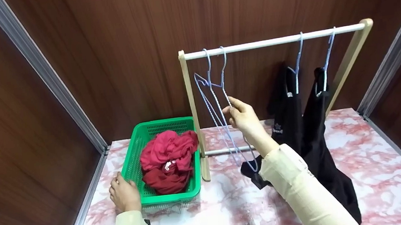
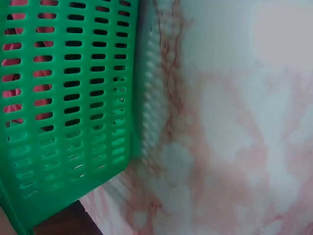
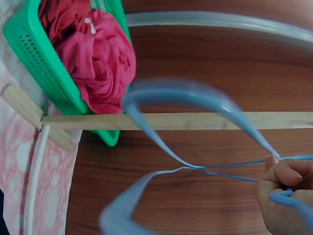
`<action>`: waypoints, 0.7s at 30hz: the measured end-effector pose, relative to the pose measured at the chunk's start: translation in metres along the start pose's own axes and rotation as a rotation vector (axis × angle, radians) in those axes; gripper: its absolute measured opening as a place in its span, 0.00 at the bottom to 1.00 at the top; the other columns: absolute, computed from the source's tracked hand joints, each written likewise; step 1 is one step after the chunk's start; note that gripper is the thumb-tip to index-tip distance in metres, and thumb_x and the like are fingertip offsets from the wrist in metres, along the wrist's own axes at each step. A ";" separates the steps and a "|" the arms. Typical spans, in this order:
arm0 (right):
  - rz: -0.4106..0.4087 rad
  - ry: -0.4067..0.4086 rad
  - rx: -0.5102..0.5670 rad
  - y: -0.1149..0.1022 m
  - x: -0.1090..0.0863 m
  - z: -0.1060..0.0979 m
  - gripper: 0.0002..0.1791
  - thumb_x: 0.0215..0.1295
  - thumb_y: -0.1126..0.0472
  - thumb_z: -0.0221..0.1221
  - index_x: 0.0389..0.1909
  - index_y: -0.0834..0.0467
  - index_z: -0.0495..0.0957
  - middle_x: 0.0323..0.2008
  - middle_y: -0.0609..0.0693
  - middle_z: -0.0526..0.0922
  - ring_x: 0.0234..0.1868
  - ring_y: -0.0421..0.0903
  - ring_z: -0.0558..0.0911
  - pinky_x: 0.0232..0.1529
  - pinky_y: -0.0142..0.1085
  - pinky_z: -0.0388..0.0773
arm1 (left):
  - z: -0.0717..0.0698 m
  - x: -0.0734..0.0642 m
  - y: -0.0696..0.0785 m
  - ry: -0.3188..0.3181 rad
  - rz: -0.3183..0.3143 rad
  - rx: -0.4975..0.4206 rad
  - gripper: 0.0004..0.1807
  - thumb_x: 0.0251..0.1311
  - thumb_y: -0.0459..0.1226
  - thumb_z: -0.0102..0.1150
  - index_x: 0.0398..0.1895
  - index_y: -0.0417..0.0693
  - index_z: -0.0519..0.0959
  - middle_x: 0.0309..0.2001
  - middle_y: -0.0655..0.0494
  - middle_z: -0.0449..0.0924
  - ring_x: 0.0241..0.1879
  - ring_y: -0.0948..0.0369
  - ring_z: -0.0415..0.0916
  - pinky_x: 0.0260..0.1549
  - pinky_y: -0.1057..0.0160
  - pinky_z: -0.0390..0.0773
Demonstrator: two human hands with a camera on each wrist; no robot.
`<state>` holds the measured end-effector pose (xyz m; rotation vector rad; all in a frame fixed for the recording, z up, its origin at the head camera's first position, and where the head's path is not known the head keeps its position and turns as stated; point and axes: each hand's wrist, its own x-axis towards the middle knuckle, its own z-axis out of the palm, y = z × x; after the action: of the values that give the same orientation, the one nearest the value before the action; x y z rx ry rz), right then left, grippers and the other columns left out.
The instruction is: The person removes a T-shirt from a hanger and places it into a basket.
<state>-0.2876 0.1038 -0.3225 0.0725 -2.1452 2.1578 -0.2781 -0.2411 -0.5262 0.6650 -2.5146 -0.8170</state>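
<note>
My right hand (image 1: 246,120) pinches the side of a light blue hanger (image 1: 224,62) that hangs on the white rail near the rack's left end. Beside it hangs a second blue hanger (image 1: 208,64), also without clothing. In the right wrist view the fingers (image 3: 288,174) curl round the blue wire, and the hanger loops (image 3: 186,90) look blurred. My left hand (image 1: 124,195) is at the left rim of a green basket (image 1: 168,198), thumb towards the inside, fingers over the outside. Crumpled pink-red clothes (image 1: 169,149) and a darker red piece (image 1: 167,183) fill the basket.
The wooden rack (image 1: 189,102) stands behind and right of the basket, its post close to the basket's edge. Two black garments (image 1: 287,118) hang on blue hangers at the right. Brown wood panels (image 1: 124,61) enclose the marbled pink-white table (image 1: 225,206).
</note>
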 end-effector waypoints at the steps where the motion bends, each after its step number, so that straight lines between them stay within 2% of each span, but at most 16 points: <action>1: 0.002 -0.001 0.001 0.000 0.000 0.000 0.26 0.71 0.71 0.37 0.70 0.68 0.57 0.30 0.45 0.74 0.15 0.33 0.61 0.19 0.22 0.58 | -0.001 0.001 0.000 -0.019 0.001 0.005 0.28 0.63 0.35 0.49 0.67 0.37 0.61 0.61 0.33 0.65 0.60 0.35 0.63 0.58 0.39 0.63; 8: 0.019 -0.027 -0.054 0.000 0.002 -0.001 0.27 0.71 0.71 0.37 0.71 0.67 0.54 0.35 0.48 0.76 0.18 0.32 0.67 0.22 0.22 0.63 | -0.002 0.003 0.000 -0.084 -0.013 0.044 0.30 0.63 0.34 0.49 0.68 0.36 0.59 0.61 0.31 0.65 0.58 0.34 0.64 0.57 0.38 0.63; 13: 0.001 -0.058 -0.108 0.002 0.004 -0.002 0.27 0.71 0.71 0.38 0.71 0.67 0.53 0.46 0.62 0.79 0.23 0.33 0.73 0.29 0.24 0.70 | -0.004 0.004 0.001 -0.111 -0.034 0.053 0.29 0.60 0.30 0.45 0.67 0.33 0.59 0.60 0.29 0.65 0.59 0.33 0.63 0.57 0.37 0.63; 16: 0.002 -0.061 -0.088 0.003 0.004 -0.003 0.27 0.71 0.71 0.39 0.71 0.67 0.54 0.47 0.65 0.79 0.24 0.34 0.75 0.28 0.24 0.71 | -0.006 0.006 0.000 -0.131 -0.051 0.062 0.29 0.58 0.28 0.45 0.66 0.33 0.60 0.59 0.28 0.66 0.58 0.33 0.64 0.56 0.37 0.65; 21: 0.022 -0.080 0.005 0.004 0.003 -0.006 0.28 0.71 0.70 0.42 0.72 0.66 0.51 0.42 0.58 0.82 0.21 0.34 0.77 0.25 0.24 0.72 | -0.010 0.009 -0.004 -0.160 -0.081 0.042 0.27 0.60 0.28 0.41 0.65 0.39 0.62 0.57 0.29 0.69 0.55 0.33 0.68 0.51 0.38 0.70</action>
<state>-0.2908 0.1099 -0.3261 0.1377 -2.1931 2.2085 -0.2789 -0.2530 -0.5188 0.7472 -2.6701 -0.8801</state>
